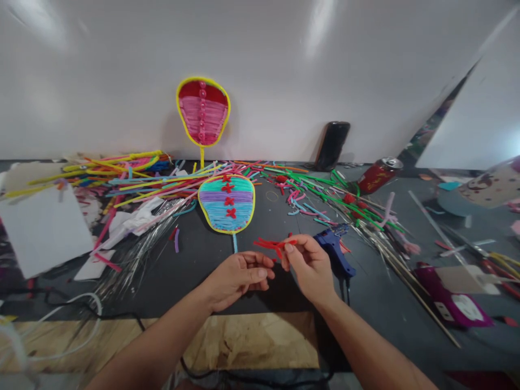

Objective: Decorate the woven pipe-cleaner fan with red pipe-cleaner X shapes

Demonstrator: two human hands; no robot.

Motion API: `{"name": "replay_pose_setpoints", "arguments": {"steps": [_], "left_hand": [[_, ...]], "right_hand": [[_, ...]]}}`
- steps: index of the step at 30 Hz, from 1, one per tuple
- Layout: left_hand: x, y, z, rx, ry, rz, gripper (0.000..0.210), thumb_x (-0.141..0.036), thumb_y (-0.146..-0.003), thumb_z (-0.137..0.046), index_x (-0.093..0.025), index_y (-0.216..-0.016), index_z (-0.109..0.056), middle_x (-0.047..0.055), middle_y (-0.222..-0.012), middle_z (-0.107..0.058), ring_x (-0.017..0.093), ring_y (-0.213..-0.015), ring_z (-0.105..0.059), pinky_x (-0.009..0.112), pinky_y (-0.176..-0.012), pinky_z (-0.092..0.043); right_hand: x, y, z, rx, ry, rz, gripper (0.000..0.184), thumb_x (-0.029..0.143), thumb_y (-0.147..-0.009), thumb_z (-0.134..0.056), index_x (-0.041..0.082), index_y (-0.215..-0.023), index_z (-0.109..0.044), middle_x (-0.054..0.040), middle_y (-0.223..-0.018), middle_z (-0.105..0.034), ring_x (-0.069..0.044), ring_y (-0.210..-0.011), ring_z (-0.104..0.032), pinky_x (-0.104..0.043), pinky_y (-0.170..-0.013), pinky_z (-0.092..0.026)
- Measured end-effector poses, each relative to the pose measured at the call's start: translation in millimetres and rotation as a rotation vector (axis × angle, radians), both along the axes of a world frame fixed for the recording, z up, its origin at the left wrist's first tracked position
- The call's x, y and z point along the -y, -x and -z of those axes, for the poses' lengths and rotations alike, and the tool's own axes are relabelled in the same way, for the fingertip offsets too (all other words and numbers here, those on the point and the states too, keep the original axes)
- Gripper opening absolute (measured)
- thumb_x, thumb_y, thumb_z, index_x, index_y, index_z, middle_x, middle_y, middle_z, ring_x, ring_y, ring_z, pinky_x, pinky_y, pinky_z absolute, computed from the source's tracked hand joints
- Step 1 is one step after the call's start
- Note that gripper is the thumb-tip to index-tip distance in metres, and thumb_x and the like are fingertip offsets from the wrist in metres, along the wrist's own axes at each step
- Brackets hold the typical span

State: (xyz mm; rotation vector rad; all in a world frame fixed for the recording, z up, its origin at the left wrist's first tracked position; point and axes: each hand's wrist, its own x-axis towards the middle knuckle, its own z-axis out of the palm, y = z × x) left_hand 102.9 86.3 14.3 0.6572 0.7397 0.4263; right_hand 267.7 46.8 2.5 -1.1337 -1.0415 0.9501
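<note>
Several short red pipe cleaner pieces (266, 244) are pinched between the thumb and fingers of my right hand (311, 265). Close beside it on the left, my left hand (241, 279) has its fingers curled in toward the thumb. A small red bit shows at its fingertips; whether the hand grips it is unclear. Just beyond the hands lies a paddle-shaped craft piece (213, 203) with teal, purple and blue bands, a yellow rim and red crosses down its middle. Its light-blue stem (234, 244) points toward my left hand.
A pink and red paddle (187, 116) stands against the white wall. Loose pipe cleaners (117, 173) cover the back. A blue glue gun (335, 252) lies right of my right hand. Farther off are a phone (332, 145), a red can (377, 176) and a wooden board (252, 341).
</note>
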Motion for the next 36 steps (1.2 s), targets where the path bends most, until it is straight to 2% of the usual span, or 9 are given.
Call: {"name": "replay_pose_setpoints", "arguments": {"steps": [2, 6, 11, 17, 21, 26, 29, 32, 36], "left_hand": [[0.0, -0.1, 0.6, 0.024, 0.006, -0.052, 0.037, -0.026, -0.055, -0.085, -0.011, -0.085, -0.069, 0.004, -0.08, -0.069, 0.008, -0.061, -0.061, 0.021, -0.065, -0.047], [0.8, -0.5, 2.5, 0.039, -0.023, -0.14, 0.033, -0.026, -0.055, -0.085, -0.011, -0.08, -0.07, 0.003, -0.075, -0.068, 0.009, -0.063, -0.061, 0.024, -0.069, -0.049], [-0.1, -0.1, 4.0, 0.012, -0.056, -0.193, 0.026, -0.028, -0.059, -0.083, -0.01, -0.07, -0.068, 0.001, -0.062, -0.064, 0.008, -0.057, -0.058, 0.021, -0.063, -0.048], [-2.3, -0.7, 4.1, -0.013, -0.039, -0.182, 0.027, -0.03, -0.059, -0.082, -0.01, -0.065, -0.066, 0.001, -0.061, -0.064, 0.007, -0.053, -0.056, 0.019, -0.057, -0.045], [-2.1, -2.2, 2.9, -0.063, -0.072, -0.182, 0.027, -0.032, -0.059, -0.082, -0.011, -0.064, -0.066, 0.001, -0.061, -0.063, 0.007, -0.054, -0.055, 0.019, -0.057, -0.044], [-0.4, -2.2, 3.9, -0.149, -0.17, -0.162, 0.027, -0.034, -0.059, -0.08, -0.012, -0.062, -0.065, -0.001, -0.056, -0.059, 0.007, -0.053, -0.051, 0.02, -0.056, -0.04], [0.5, -1.9, 5.1, -0.19, -0.241, -0.145, 0.026, -0.035, -0.062, -0.077, -0.012, -0.061, -0.064, -0.002, -0.055, -0.057, 0.008, -0.053, -0.049, 0.021, -0.056, -0.039], [1.4, -2.6, 4.0, -0.189, -0.288, -0.124, 0.027, -0.037, -0.065, -0.074, -0.013, -0.061, -0.063, -0.002, -0.055, -0.057, 0.008, -0.054, -0.049, 0.022, -0.057, -0.039], [2.5, -3.2, 2.0, -0.196, -0.309, -0.096, 0.028, -0.038, -0.065, -0.073, -0.013, -0.061, -0.061, -0.002, -0.056, -0.056, 0.008, -0.054, -0.047, 0.022, -0.056, -0.038]], "right_hand": [[2.6, 0.5, 2.2, 0.168, -0.066, 0.02, 0.005, 0.021, -0.086, -0.055, 0.02, -0.087, -0.059, 0.0022, -0.063, -0.06, -0.009, -0.05, -0.055, -0.021, -0.049, -0.045], [5.5, 0.4, 3.5, 0.488, -0.278, -0.028, 0.013, 0.011, -0.083, -0.056, 0.021, -0.087, -0.063, -0.004, -0.081, -0.067, -0.014, -0.075, -0.063, -0.028, -0.07, -0.05], [2.6, 0.8, -1.4, 0.549, -0.358, -0.037, 0.015, 0.009, -0.081, -0.058, 0.021, -0.087, -0.064, -0.0039, -0.077, -0.066, -0.015, -0.075, -0.063, -0.028, -0.069, -0.051], [2.2, -1.4, -2.3, 0.426, -0.274, -0.175, 0.017, 0.014, -0.085, -0.056, 0.023, -0.093, -0.068, -0.0039, -0.082, -0.068, -0.015, -0.076, -0.063, -0.028, -0.069, -0.051], [2.2, -4.3, 1.5, 0.306, -0.159, -0.268, 0.018, 0.021, -0.088, -0.055, 0.024, -0.099, -0.068, -0.0043, -0.086, -0.067, -0.012, -0.067, -0.06, -0.025, -0.06, -0.05], [0.4, -4.8, -2.9, 0.335, -0.176, -0.345, 0.014, 0.022, -0.087, -0.057, 0.023, -0.093, -0.069, -0.0033, -0.079, -0.066, -0.014, -0.075, -0.06, -0.029, -0.071, -0.05], [-0.7, -5.3, -5.8, 0.302, -0.137, -0.381, 0.009, 0.023, -0.086, -0.059, 0.021, -0.087, -0.067, -0.0025, -0.077, -0.064, -0.014, -0.075, -0.058, -0.027, -0.071, -0.048], [-1.6, -7.4, -5.0, 0.148, -0.046, -0.452, 0.008, 0.026, -0.086, -0.059, 0.02, -0.085, -0.064, -0.0013, -0.078, -0.059, -0.011, -0.069, -0.056, -0.024, -0.064, -0.047], [-2.5, -10.2, -2.8, -0.009, 0.058, -0.558, 0.017, 0.034, -0.087, -0.057, 0.018, -0.082, -0.06, 0.0004, -0.078, -0.05, -0.007, -0.057, -0.048, -0.02, -0.051, -0.042]]}}
